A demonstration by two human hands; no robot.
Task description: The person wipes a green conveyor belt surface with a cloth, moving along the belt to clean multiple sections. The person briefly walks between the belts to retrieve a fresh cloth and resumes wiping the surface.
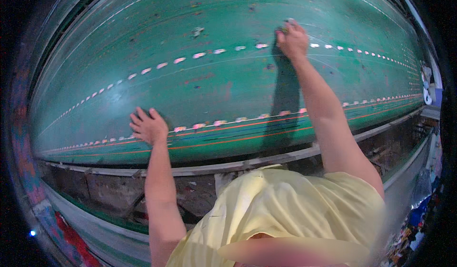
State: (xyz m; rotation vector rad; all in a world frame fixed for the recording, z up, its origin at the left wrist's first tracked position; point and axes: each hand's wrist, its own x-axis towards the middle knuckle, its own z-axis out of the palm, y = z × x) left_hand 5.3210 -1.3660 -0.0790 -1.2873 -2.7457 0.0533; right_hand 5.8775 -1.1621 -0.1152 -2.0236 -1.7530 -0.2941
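Note:
A wide green sheet-like surface [228, 81] stretches across the view in front of me, with rows of pale dashes and thin orange lines along it. My left hand [150, 126] lies near its close edge with fingers spread, over the nearer row of dashes, and holds nothing. Farther out, my right hand [293, 41] reaches over the surface beside the farther dashed row. Its fingers are curled together around a small dark and yellowish bit, too blurred to name. That arm casts a long shadow on the green.
A pale rail [247, 164] runs along the surface's near edge, with a dark, littered gap below it. At lower right lies a heap of mixed scraps [404, 238]. Red cloth-like material [76, 238] hangs at lower left. White and bluish items [428, 91] stand at the far right.

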